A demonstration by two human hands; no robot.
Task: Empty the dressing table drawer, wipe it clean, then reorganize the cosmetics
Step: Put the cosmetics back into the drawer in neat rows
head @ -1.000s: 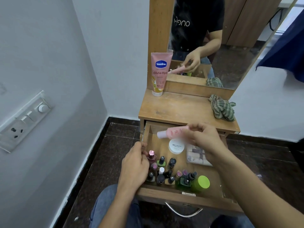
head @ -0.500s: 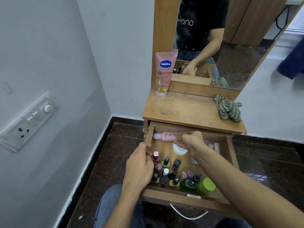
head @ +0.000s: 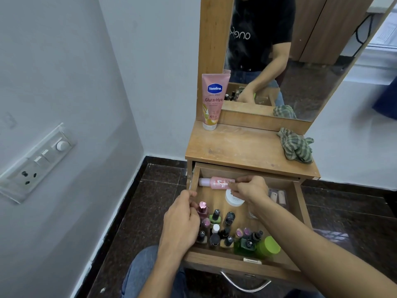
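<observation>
Drawer [head: 298,203] is pulled out, cosmetics inside. Right hand [head: 250,189] is at the back of the drawer, fingers [head: 236,186] pinched shut on one end of the pink bottle [head: 217,182]. Bottle lies flat along the back wall, white cap pointing away from the fingers toward the drawer's left side wall. I can't tell if it rests fully on the drawer floor.

White round jar [head: 233,200] sits just below the right fingers, partly covered by the hand. A clear packet [head: 278,196] with small tubes lies on the far side of the right wrist, near the right wall.

Left hand [head: 182,220] is at the drawer's front left, fingers curled, loosely closed. Fingertips are touching or nearly touching the dark pink nail polish bottle [head: 203,210] with the shiny cap; can't confirm an actual grip. The cluster of nail polish bottles [head: 223,231] stands upright just beside that hand, running along the front. Green-capped bottle [head: 267,247] is at the far end of that row, well apart from both hands.

On the desk [head: 242,147] above the drawer: Vaseline tube [head: 213,102] standing cap down against the mirror frame [head: 214,39], beyond the right fingers. Checked cloth [head: 297,148] is bunched at the desk's right edge.
</observation>
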